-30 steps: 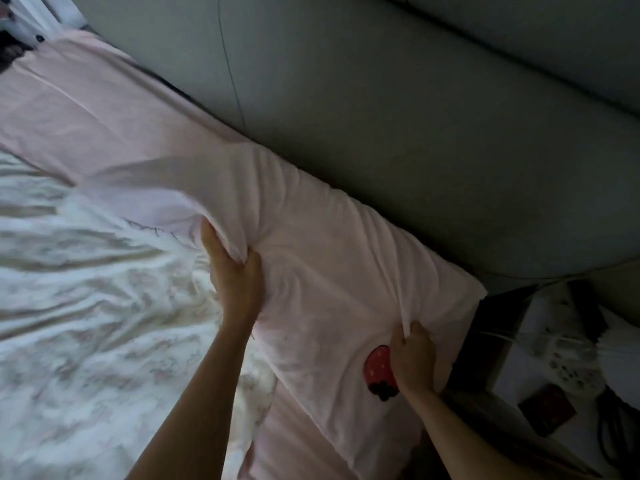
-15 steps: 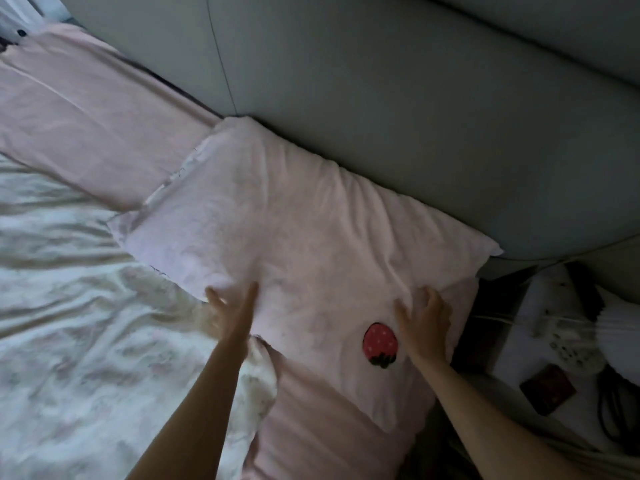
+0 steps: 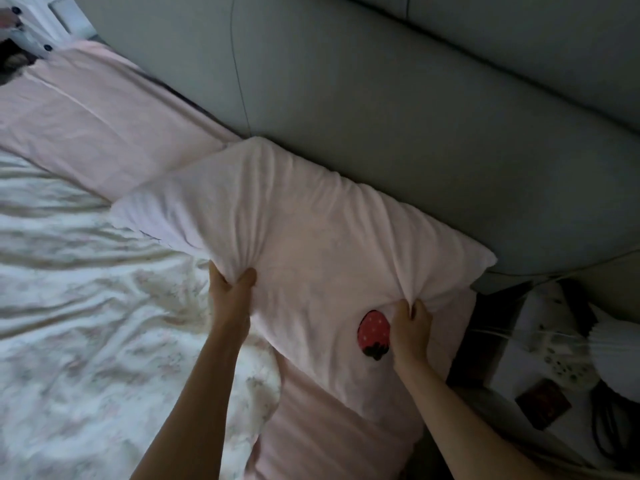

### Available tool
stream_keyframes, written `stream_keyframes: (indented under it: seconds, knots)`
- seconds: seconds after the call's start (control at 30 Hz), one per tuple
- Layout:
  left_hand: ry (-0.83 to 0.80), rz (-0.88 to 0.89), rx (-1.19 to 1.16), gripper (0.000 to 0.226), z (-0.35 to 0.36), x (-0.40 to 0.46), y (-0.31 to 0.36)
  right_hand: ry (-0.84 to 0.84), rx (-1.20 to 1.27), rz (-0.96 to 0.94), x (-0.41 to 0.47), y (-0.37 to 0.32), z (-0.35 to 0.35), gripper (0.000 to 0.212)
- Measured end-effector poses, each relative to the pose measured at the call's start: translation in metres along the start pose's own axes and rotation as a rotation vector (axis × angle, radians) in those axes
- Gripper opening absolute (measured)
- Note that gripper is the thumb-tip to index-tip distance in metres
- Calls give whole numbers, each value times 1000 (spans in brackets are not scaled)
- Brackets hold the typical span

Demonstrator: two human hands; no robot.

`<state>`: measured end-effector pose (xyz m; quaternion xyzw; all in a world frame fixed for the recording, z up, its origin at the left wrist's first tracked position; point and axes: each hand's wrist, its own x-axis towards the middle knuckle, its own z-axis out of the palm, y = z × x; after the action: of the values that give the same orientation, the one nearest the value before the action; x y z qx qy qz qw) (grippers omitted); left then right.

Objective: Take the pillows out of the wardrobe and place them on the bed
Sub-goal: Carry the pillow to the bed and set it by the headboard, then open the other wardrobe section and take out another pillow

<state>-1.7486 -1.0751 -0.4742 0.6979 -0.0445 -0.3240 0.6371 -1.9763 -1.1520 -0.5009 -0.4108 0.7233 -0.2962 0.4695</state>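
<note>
While its long axis runs along the grey headboard (image 3: pixel 415 109), from upper left to lower right, one pink pillow (image 3: pixel 304 237) with a strawberry patch (image 3: pixel 374 332) lies on the bed (image 3: pixel 104 116). Two hands hold it: left hand (image 3: pixel 231 292) and right hand (image 3: pixel 410 329) each pinch bunched fabric at its near edge. Beside it lies one floral quilt (image 3: pixel 86 323).
</note>
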Motion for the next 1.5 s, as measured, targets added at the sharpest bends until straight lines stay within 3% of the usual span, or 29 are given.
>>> stream_keyframes:
  seconds: [0.1,0.2,0.3,0.37,0.43,0.53,0.63,0.73,0.83,0.9,1.07,1.13,1.3,1.5]
  knots:
    - [3,14,-64,56,-16,6,0,-81,-60,-15,-1,-7,4,26]
    - [4,-134,-29,74,-36,12,-21,-113,-268,-8,2,-2,2,21]
    - [40,-294,288,100,-42,5,-42,-49,-525,58,-4,-3,-5,31]
    - [70,-165,596,99,-30,-14,-47,-27,-701,-96,-7,-2,-12,38]
    - [48,43,858,91,-9,-34,-52,-79,-855,-404,-4,1,-18,40]
    - [-142,274,1202,82,26,-53,-66,-280,-1001,-773,22,-1,-16,46]
    - [-390,377,1427,81,53,-80,-99,-601,-1169,-733,50,0,-10,51]
    - [-514,432,1535,92,59,-115,-135,-665,-1189,-581,58,17,-20,57]
    - [-569,379,1550,94,51,-146,-154,-723,-1118,-418,44,37,-45,64]
    - [-596,387,1525,79,45,-157,-154,-810,-1116,-342,31,48,-62,66]
    - [-656,206,1414,58,30,-168,-116,-823,-1103,-319,-3,41,-93,17]
    - [-597,135,1320,56,23,-176,-98,-822,-1088,-373,-20,27,-98,34]
    - [-352,198,1208,49,-1,-221,-44,-865,-986,-564,-70,-16,-118,22]
    - [-61,259,1100,44,-69,-304,22,-913,-890,-828,-168,-59,-136,29]
